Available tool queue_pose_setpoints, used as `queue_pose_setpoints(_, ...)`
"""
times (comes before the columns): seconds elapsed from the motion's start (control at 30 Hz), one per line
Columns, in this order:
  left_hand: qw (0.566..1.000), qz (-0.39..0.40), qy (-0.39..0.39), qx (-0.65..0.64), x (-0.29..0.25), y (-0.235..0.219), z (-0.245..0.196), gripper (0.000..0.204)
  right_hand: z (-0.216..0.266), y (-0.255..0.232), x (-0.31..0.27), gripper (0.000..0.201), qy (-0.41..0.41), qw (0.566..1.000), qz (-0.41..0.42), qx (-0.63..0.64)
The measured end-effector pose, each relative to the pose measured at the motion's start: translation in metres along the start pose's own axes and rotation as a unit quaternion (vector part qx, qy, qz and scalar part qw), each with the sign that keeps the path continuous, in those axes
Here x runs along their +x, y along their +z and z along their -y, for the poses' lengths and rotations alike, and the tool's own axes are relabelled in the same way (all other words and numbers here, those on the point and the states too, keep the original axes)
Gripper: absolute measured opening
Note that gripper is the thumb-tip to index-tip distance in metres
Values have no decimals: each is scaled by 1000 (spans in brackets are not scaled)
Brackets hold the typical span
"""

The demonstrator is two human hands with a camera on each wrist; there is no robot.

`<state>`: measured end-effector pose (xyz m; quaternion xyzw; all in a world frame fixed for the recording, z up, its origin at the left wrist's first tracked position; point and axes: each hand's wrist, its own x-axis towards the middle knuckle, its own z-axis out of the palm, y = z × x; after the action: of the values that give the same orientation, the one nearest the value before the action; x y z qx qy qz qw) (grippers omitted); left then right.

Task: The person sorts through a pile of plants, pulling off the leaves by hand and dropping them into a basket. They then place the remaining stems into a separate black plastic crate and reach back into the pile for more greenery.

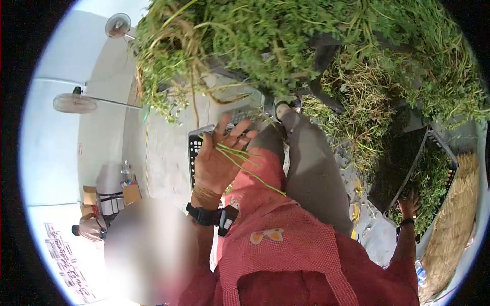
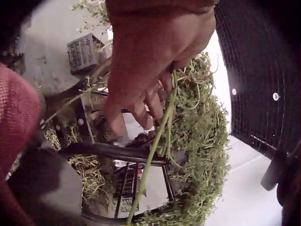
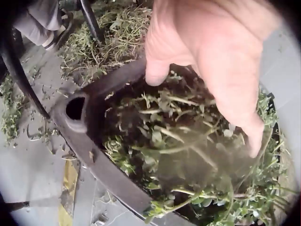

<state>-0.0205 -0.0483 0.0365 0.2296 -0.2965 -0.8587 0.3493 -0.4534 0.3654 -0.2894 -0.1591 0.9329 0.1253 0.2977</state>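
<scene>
My left hand (image 1: 217, 166) is raised before the apron, palm showing and fingers loosely spread. It holds a few thin green stems (image 1: 245, 171), caught at the base of the thumb. In the left wrist view these stems (image 2: 153, 155) hang from the hand beside a heap of leafy greens (image 2: 197, 141). My right hand (image 3: 211, 61) reaches into a dark plastic crate (image 3: 108, 174) of leafy cuttings (image 3: 183, 146). Its thumb and fingers are spread apart over the cuttings, with fingertips down among the leaves. The head view shows this hand (image 1: 408, 206) at the crate's near end.
A large heap of greens (image 1: 286, 41) lies across the far side on a dark support. Loose stems (image 1: 357, 97) cover the floor beneath. Another black crate (image 1: 194, 153) stands behind my left hand. A straw mat (image 1: 454, 219) lies at the right, and fans (image 1: 76, 102) stand at the left.
</scene>
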Motion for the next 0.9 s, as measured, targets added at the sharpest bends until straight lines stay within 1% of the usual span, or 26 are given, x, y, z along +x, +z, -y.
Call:
queue_pose_setpoints(0.07, 999, 39, -2, 4, -9, 2, -7, 53, -1, 0, -3, 91, 28, 997, -65, -33)
queue_pose_setpoints(0.1, 999, 48, 2, -2, -13, 1, -11, 53, 11, -13, -18, 82, 21, 994, -88, -63)
queue_pose_setpoints(0.13, 998, 55, 0, -8, -19, -1, -13, 53, 17, -16, -27, 82, 26, 993, -98, -63)
queue_pose_setpoints(0.17, 998, 63, -1, -15, -23, -2, -16, 53, 24, -16, -31, 77, 50, 988, -143, -23)
queue_pose_setpoints(0.23, 997, 78, 7, -26, -29, -8, -20, 53, 35, -20, -22, 72, 71, 977, -200, 14)
queue_pose_setpoints(0.27, 996, 84, 8, -30, -33, -11, -21, 52, 43, -28, -11, 53, -49, 978, -189, 75)
queue_pose_setpoints(0.3, 995, 89, 12, -38, -37, -14, -21, 52, 49, -34, -2, 35, -167, 962, -171, 132)
queue_pose_setpoints(0.33, 995, 93, 17, -31, -40, -16, -21, 54, 68, -35, -1, 30, -224, 928, -157, 254)
queue_pose_setpoints(0.37, 995, 98, 20, -24, -42, -18, -21, 55, 94, -40, -8, 25, -278, 876, -139, 370)
queue_pose_setpoints(0.4, 993, 109, 24, -30, -45, -21, -21, 55, 121, -55, -23, 20, -310, 796, -11, 520)
queue_pose_setpoints(0.43, 994, 109, 22, -13, -47, -24, -21, 57, 163, -72, -45, 14, -336, 677, 116, 644)
queue_pose_setpoints(0.47, 994, 106, 22, 6, -50, -28, -21, 59, 210, -125, -140, 10, -431, 711, 56, 552)
queue_pose_setpoints(0.5, 994, 95, 30, 46, -52, -38, -19, 66, 250, -180, -225, 15, -412, 854, -14, 319)
queue_pose_setpoints(0.53, 993, 101, 36, 42, -57, -41, -15, 66, 273, -185, -256, 24, -507, 793, 19, 337)
queue_pose_setpoints(0.57, 987, 90, 34, 126, -62, -41, -7, 67, 299, -198, -306, 29, -513, 786, 79, 336)
queue_pose_setpoints(0.6, 974, 79, 33, 210, -67, -41, 0, 69, 321, -191, -331, 33, -621, 701, 63, 346)
queue_pose_setpoints(0.67, 966, 86, 28, 241, -79, -44, 7, 70, 357, -180, -368, 28, -721, 630, 57, 283)
queue_pose_setpoints(0.7, 980, 56, -3, 193, -85, -49, 6, 70, 367, -173, -374, 28, -723, 632, 51, 275)
queue_pose_setpoints(0.73, 989, 26, -36, 143, -89, -57, 5, 70, 375, -161, -374, 26, -726, 638, 28, 254)
queue_pose_setpoints(0.77, 986, 44, 46, 152, -83, -81, 6, 71, 380, -153, -372, 25, -729, 644, 5, 232)
queue_pose_setpoints(0.8, 987, 46, 53, 146, -87, -94, -3, 71, 377, -149, -368, 25, -731, 644, 2, 224)
queue_pose_setpoints(0.87, 973, -90, 112, 181, -96, -124, -26, 73, 365, -147, -352, 25, -706, 670, 23, 230)
queue_pose_setpoints(0.9, 971, -117, 106, 181, -95, -150, -35, 76, 361, -146, -341, 25, -707, 671, 20, 224)
